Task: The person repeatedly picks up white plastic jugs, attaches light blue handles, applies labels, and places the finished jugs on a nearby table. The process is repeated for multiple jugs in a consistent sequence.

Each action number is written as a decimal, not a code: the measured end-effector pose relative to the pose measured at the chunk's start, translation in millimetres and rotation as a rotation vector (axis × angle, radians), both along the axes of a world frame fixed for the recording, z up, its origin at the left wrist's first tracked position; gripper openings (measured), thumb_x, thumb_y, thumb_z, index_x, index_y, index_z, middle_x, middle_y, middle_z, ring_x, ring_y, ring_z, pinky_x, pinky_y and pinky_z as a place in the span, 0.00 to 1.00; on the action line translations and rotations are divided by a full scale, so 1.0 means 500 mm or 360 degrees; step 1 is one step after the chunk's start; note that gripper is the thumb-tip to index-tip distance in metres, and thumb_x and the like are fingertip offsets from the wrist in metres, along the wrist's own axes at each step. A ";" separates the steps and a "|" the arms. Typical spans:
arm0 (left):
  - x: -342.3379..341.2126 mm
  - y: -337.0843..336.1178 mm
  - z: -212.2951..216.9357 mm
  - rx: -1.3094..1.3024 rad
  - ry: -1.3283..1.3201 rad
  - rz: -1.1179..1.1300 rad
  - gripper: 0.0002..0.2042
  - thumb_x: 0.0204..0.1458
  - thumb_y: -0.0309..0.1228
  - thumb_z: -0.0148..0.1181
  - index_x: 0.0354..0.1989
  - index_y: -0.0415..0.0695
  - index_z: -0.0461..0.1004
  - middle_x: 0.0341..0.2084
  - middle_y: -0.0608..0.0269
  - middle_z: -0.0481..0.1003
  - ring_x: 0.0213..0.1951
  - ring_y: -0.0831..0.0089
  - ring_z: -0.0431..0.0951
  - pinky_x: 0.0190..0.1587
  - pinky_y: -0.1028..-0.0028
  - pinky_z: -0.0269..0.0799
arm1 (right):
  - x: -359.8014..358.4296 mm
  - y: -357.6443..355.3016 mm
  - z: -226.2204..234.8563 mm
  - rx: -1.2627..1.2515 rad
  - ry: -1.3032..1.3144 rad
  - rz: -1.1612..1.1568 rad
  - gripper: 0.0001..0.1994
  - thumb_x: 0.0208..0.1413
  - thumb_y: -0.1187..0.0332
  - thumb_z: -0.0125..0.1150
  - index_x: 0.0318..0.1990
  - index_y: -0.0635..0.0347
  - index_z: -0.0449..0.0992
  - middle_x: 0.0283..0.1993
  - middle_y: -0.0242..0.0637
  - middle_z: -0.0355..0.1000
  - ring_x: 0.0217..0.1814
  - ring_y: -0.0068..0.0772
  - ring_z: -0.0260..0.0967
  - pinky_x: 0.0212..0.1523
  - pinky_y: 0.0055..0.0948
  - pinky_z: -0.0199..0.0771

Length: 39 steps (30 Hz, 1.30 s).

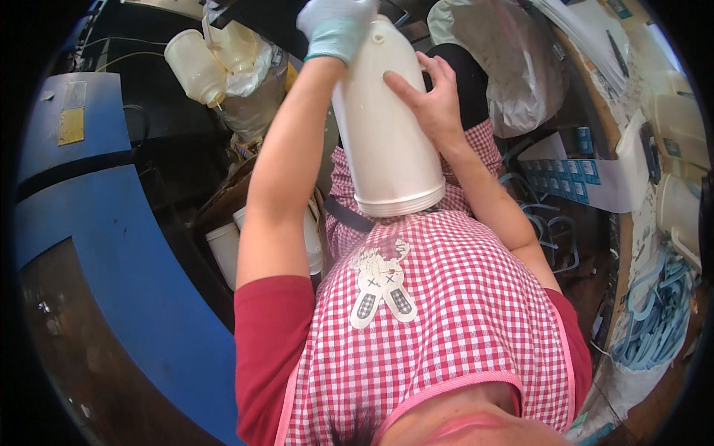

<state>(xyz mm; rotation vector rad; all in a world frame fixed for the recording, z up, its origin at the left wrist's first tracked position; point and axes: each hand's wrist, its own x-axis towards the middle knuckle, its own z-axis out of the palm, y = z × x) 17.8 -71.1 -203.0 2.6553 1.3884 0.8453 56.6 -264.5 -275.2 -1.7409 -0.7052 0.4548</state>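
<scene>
A large white plastic container (387, 126), tapered toward its far end, lies lengthwise in front of me. Its ridged round end rests against my apron. My right hand (435, 100), bare, holds the container's right side, thumb stretched over the top and fingers around the edge. At the far left end is my left hand (336, 28) in a white and light green glove, pressed against the container. The upper picture edge cuts this hand off, and its fingers do not show clearly. A small round knob stands out on the container near the glove.
On the left stands a blue machine panel (111, 245). Cream plastic jugs (195, 67) are at the upper left, white containers (223, 249) in a box below. To the right are a clear plastic bag (520, 67), a label sheet (569, 178) and bundled light blue plastic handles (654, 320).
</scene>
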 end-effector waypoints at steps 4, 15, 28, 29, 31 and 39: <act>-0.032 0.019 0.020 -0.0425 0.0182 -0.0154 0.46 0.55 0.76 0.45 0.43 0.34 0.79 0.39 0.39 0.80 0.45 0.43 0.82 0.47 0.50 0.78 | 0.000 -0.010 0.002 -0.0016 0.0083 0.0040 0.49 0.41 0.36 0.77 0.64 0.65 0.74 0.74 0.62 0.54 0.77 0.59 0.52 0.74 0.50 0.55; -0.008 -0.040 0.001 0.0030 0.0457 0.0030 0.35 0.59 0.67 0.49 0.39 0.40 0.78 0.35 0.43 0.82 0.40 0.46 0.84 0.41 0.47 0.78 | -0.002 -0.014 -0.012 -0.0023 0.0015 0.0024 0.46 0.42 0.39 0.79 0.64 0.64 0.74 0.73 0.63 0.55 0.76 0.60 0.54 0.73 0.49 0.58; -0.141 0.071 0.137 -0.2539 -0.2191 -0.1444 0.44 0.63 0.70 0.39 0.57 0.35 0.78 0.55 0.51 0.79 0.58 0.58 0.76 0.64 0.67 0.65 | 0.011 -0.004 0.011 0.0004 0.0087 0.0130 0.45 0.45 0.42 0.78 0.64 0.67 0.74 0.74 0.62 0.54 0.77 0.56 0.54 0.75 0.46 0.56; -0.137 0.059 0.156 -0.2626 -0.2526 -0.1338 0.43 0.65 0.65 0.39 0.58 0.29 0.74 0.58 0.36 0.75 0.63 0.42 0.72 0.69 0.53 0.63 | 0.010 -0.003 0.018 -0.0009 0.0114 0.0146 0.45 0.45 0.42 0.78 0.65 0.66 0.73 0.74 0.62 0.53 0.77 0.55 0.53 0.75 0.47 0.56; -0.142 0.065 0.151 -0.2669 -0.2499 -0.1500 0.45 0.65 0.66 0.38 0.65 0.28 0.67 0.64 0.37 0.69 0.68 0.40 0.65 0.74 0.49 0.54 | 0.008 0.003 0.025 -0.0019 0.0141 0.0185 0.46 0.45 0.42 0.77 0.65 0.66 0.73 0.75 0.62 0.52 0.77 0.55 0.53 0.75 0.47 0.56; -0.129 0.136 -0.010 -0.1406 0.0080 -0.0362 0.38 0.54 0.66 0.60 0.47 0.34 0.83 0.42 0.48 0.83 0.43 0.60 0.83 0.49 0.67 0.75 | -0.001 -0.003 0.025 -0.0017 0.0135 0.0322 0.46 0.49 0.41 0.74 0.69 0.65 0.69 0.77 0.64 0.49 0.80 0.57 0.47 0.77 0.47 0.51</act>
